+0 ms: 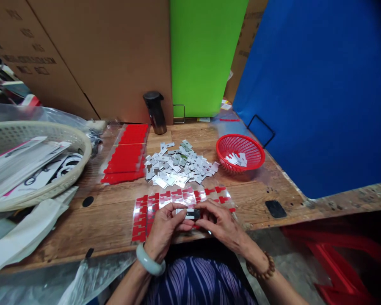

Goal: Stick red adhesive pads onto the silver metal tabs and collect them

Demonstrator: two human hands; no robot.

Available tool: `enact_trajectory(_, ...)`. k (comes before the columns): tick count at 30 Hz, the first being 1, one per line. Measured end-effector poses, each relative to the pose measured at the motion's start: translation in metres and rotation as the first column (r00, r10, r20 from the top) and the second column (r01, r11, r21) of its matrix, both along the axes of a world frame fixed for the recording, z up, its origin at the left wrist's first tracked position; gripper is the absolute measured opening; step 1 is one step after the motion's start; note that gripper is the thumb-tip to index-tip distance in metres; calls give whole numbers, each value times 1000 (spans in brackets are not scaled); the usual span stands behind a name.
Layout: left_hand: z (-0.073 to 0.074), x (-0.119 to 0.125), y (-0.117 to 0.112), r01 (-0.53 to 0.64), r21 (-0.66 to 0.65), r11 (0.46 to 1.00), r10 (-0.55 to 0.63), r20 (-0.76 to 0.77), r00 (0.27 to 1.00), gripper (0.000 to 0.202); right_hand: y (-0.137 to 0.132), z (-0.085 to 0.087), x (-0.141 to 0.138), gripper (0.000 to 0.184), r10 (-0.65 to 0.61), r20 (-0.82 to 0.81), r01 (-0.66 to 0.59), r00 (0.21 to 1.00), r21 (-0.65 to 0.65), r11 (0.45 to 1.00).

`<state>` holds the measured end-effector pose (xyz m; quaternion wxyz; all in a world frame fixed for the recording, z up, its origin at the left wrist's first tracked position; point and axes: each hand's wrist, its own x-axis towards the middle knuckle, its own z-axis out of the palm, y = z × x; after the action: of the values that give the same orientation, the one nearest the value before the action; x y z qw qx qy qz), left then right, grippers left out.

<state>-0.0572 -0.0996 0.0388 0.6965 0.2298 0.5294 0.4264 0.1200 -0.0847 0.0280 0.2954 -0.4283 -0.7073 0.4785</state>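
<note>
Between both hands, over the front edge of the table, is a small flat metal plate with a dark part toward its right end. My left hand grips its left end between thumb and fingers. On the right end, the fingertips of my right hand are closed. Beneath the hands lies a clear sheet with red T-shaped stickers. Just beyond it spreads a loose pile of silvery metal plates. The right fingers partly hide the plate's end.
A red basket with several plates stands right of the pile. Stacked red sticker sheets lie left, near a dark bottle. A large pale basket fills the far left. Cardboard, green and blue panels rise behind.
</note>
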Motion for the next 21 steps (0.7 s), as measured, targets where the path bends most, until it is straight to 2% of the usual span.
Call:
enact_trajectory(5, 2, 0, -2, 4, -11, 1000, -4, -8, 1000, 33, -2, -6, -4, 13, -19, -19, 20, 1000, 85, 996)
enact_trajectory(13, 3, -2, -5, 53, -87, 995, -52, 11, 999, 30, -9, -12, -3, 10, -29, -12, 30, 1000, 82, 996)
enact_trajectory(15, 1, -3, -6, 86, -99, 991, -85, 19, 996, 30, -12, -14, -2, 14, -34, -1, 34, 999, 59, 998)
enact_trajectory(18, -3, -5, -8, 120, -119, 986, -121, 3, 993, 28, -15, -19, 3, 35, -32, -8, 32, 999, 1, 999)
enact_trajectory(20, -5, -7, -7, 95, -119, 988, -99, -23, 995, 26, -16, -20, 10, 43, -89, -15, 89, 996, -32, 996)
enact_trajectory(21, -5, -8, -6, 73, -113, 991, -77, -34, 996, 25, -15, -19, 14, 40, -145, -6, 144, 989, -33, 989)
